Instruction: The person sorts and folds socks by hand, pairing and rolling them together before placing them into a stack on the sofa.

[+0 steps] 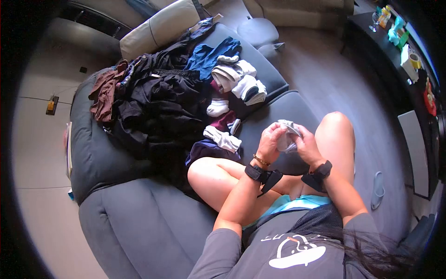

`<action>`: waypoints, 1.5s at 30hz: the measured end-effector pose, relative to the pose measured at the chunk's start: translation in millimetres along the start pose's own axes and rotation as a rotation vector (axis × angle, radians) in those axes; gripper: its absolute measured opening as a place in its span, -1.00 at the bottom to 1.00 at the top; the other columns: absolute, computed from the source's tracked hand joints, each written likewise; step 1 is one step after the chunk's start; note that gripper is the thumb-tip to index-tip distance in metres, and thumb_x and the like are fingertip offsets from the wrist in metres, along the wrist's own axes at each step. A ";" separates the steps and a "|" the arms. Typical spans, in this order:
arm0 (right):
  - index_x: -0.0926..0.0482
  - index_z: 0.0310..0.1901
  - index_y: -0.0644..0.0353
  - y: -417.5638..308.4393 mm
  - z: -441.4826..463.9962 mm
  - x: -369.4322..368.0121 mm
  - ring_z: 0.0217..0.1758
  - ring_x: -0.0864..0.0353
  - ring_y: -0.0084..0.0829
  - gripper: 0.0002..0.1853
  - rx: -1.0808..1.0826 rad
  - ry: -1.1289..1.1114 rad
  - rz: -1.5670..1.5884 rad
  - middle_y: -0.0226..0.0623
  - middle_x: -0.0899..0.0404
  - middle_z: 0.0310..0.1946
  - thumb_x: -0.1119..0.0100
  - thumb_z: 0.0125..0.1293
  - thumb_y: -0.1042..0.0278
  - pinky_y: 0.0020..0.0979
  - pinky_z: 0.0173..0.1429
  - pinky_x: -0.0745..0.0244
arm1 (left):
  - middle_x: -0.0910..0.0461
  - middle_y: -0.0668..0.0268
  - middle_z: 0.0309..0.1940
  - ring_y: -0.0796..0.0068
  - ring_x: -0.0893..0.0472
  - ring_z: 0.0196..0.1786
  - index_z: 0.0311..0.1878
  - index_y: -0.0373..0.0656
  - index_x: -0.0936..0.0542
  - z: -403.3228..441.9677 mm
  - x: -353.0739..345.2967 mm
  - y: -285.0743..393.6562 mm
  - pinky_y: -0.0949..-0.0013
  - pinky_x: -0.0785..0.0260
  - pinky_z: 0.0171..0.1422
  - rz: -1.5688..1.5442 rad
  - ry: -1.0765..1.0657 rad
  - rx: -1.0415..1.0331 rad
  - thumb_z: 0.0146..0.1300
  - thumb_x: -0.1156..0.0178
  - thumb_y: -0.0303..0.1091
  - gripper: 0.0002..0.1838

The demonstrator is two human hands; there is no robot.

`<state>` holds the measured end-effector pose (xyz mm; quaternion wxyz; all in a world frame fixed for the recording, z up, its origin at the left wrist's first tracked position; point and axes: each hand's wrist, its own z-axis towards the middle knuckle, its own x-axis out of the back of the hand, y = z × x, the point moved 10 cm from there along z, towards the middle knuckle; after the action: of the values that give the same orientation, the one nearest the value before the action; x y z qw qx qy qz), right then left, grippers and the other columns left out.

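Between my two hands, above my lap, is a light grey-white sock [288, 135]. My left hand [270, 142] pinches its left side, and my right hand [306, 145] grips its right edge. The sock looks bunched or partly folded, and the palms hide some of it. On the sofa to the left lie a loose white sock [223, 138], a white folded sock [217, 108] and a maroon sock [223, 122]. Farther back sits a pile of folded white and grey socks [241, 80].
Dark clothes [158, 102] are heaped across the grey sofa [134, 223], with a blue garment [213, 56] and a brown garment [108, 93] at the heap's edges. A slipper [378, 189] lies on the floor at right, near a dark cabinet [371, 42] bearing small items.
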<state>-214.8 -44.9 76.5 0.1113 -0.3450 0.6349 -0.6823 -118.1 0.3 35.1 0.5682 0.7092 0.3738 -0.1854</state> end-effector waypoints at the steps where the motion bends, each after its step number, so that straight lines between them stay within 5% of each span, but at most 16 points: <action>1: -0.43 0.09 0.30 17.7 2.0 -3.3 0.00 -0.59 -0.20 -0.70 -0.086 -0.001 0.405 -0.11 -0.59 -0.08 0.04 0.34 0.52 -0.35 0.09 -0.47 | -0.57 0.33 -0.30 0.54 -0.58 -0.24 -0.17 -0.20 -0.51 2.5 1.7 3.0 0.43 -0.46 -0.11 0.005 -0.005 -0.004 0.26 -0.10 -0.42 -0.88; 3: -0.43 0.10 0.31 31.9 1.7 -16.8 -0.04 -0.59 -0.45 -0.70 -0.179 -0.028 1.008 -0.29 -0.58 -0.06 0.06 0.42 0.37 -0.43 0.07 -0.48 | -0.58 0.35 -0.32 0.55 -0.58 -0.27 -0.20 -0.20 -0.52 4.5 17.4 4.5 0.46 -0.45 -0.15 0.057 0.120 0.027 0.24 -0.15 -0.39 -0.88; 7: -0.39 0.13 0.29 33.9 -9.7 -39.2 -0.07 -0.59 -0.47 -0.61 -0.383 -0.196 1.372 -0.29 -0.58 -0.08 0.05 0.43 0.18 -0.44 0.05 -0.50 | -0.58 0.34 -0.35 0.56 -0.58 -0.33 -0.23 -0.25 -0.53 8.5 13.3 6.6 0.48 -0.46 -0.20 -0.003 0.182 -0.007 0.22 -0.19 -0.44 -0.89; 11: -0.40 0.11 0.30 6.0 -24.0 -61.6 -0.05 -0.59 -0.42 -0.61 -0.353 -0.579 1.366 -0.25 -0.57 -0.06 0.06 0.42 0.16 -0.34 0.09 -0.50 | -0.59 0.29 -0.35 0.52 -0.59 -0.33 -0.22 -0.24 -0.51 8.2 21.7 1.4 0.45 -0.50 -0.22 0.054 0.184 0.006 0.26 -0.13 -0.44 -0.91; 16: -0.37 0.16 0.28 -9.3 -20.4 -55.3 0.02 -0.56 -0.37 -0.53 -0.304 -0.611 1.412 -0.23 -0.54 0.00 0.10 0.43 0.06 -0.26 0.17 -0.45 | -0.59 0.25 -0.19 0.46 -0.58 -0.15 -0.10 -0.24 -0.52 5.2 0.1 -22.3 0.39 -0.46 -0.03 -0.008 -0.034 0.122 0.33 0.00 -0.37 -0.81; 19: -0.27 0.25 0.21 -5.9 -12.3 -41.3 0.21 -0.42 -0.39 -0.53 -0.255 -0.465 1.417 -0.32 -0.44 0.15 0.19 0.47 0.09 -0.22 0.31 -0.29 | -0.59 0.25 -0.13 0.46 -0.59 -0.12 -0.02 -0.25 -0.52 9.2 -12.6 -12.5 0.40 -0.45 0.00 -0.021 -0.068 0.070 0.35 0.01 -0.32 -0.75; 24: -0.28 0.26 0.21 -4.3 3.1 -30.3 0.22 -0.40 -0.41 -0.55 -0.194 -0.345 1.319 -0.32 -0.44 0.15 0.20 0.48 0.13 -0.27 0.34 -0.23 | -0.60 0.30 -0.09 0.54 -0.58 -0.11 0.07 -0.22 -0.50 5.7 -13.3 4.7 0.47 -0.43 0.00 0.008 0.024 -0.043 0.41 0.04 -0.26 -0.69; 28: -0.31 0.24 0.22 4.1 12.0 -16.2 0.24 -0.36 -0.42 -0.59 -0.137 -0.242 1.169 -0.33 -0.43 0.15 0.21 0.48 0.20 -0.33 0.38 -0.14 | -0.58 0.33 -0.09 0.57 -0.54 -0.09 0.07 -0.22 -0.50 -4.2 -18.4 -0.1 0.48 -0.38 0.03 -0.180 0.100 0.088 0.42 0.03 -0.15 -0.64; 31: -0.33 0.23 0.23 12.4 10.4 -12.1 0.23 -0.35 -0.47 -0.62 -0.124 -0.151 1.124 -0.34 -0.43 0.15 0.17 0.48 0.27 -0.35 0.35 -0.17 | -0.54 0.38 -0.04 0.62 -0.47 -0.01 0.13 -0.22 -0.46 2.2 -25.2 18.6 0.50 -0.30 0.12 0.515 0.054 -0.265 0.37 -0.08 -0.11 -0.58; 34: -0.38 0.20 0.26 19.2 6.4 -7.1 0.16 -0.42 -0.50 -0.63 -0.166 -0.094 1.130 -0.35 -0.48 0.10 0.07 0.44 0.29 -0.40 0.28 -0.27 | -0.54 0.42 -0.09 0.64 -0.47 -0.06 0.08 -0.22 -0.49 -0.4 -20.9 12.9 0.50 -0.34 0.06 0.524 0.071 -0.240 0.32 -0.16 -0.16 -0.62; 39: -0.51 0.05 0.30 38.3 4.5 6.1 -0.13 -0.59 -0.50 -0.71 -0.227 0.070 0.874 -0.35 -0.61 -0.16 -0.01 0.40 0.32 -0.42 0.04 -0.52 | -0.59 0.30 -0.29 0.59 -0.52 -0.24 -0.12 -0.24 -0.52 -16.6 -30.1 49.7 0.46 -0.41 -0.15 0.908 0.290 -0.548 0.23 -0.25 -0.24 -0.71; 45: -0.54 -0.10 0.25 25.9 -3.0 -1.3 -0.20 -0.60 -0.52 -0.78 -0.290 -0.013 0.714 -0.35 -0.60 -0.26 0.04 0.42 0.30 -0.45 -0.05 -0.54 | -0.56 0.28 -0.39 0.52 -0.50 -0.32 -0.23 -0.23 -0.50 -29.2 -12.8 72.2 0.41 -0.36 -0.22 0.815 0.456 -0.572 0.24 -0.24 -0.23 -0.75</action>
<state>-223.1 -46.2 51.7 0.2959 -0.1186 0.8042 -0.5016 -77.7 18.4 100.4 0.6689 0.6360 0.2181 0.3171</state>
